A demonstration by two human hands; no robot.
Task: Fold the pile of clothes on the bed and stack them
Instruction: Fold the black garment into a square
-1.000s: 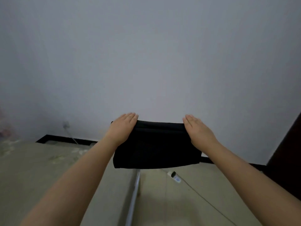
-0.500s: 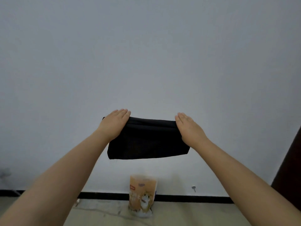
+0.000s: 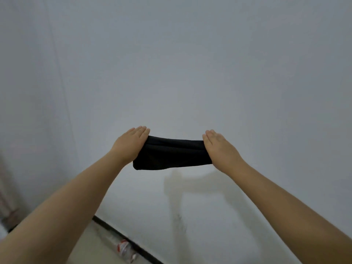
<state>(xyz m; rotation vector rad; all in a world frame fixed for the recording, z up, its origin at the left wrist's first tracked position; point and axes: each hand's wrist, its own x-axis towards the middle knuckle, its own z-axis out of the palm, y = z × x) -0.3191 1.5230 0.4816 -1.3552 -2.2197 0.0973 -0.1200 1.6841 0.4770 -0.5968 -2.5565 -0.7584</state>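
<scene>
Both arms outstretched at chest height; left hand [image 3: 131,142] and right hand [image 3: 222,149] each grip an end of folded black garment [image 3: 171,155], fingers flat on top, held mid-air before wall [image 3: 171,63].

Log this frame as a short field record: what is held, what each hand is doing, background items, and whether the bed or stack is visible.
held item: folded black garment, up in the air in front of a pale wall
left hand: holds the garment's left end, fingers straight on top
right hand: holds the right end the same way
floor: plastic bottle lying by the dark baseboard
bed and stack: not in view
fold state: folded, not yet stacked
</scene>
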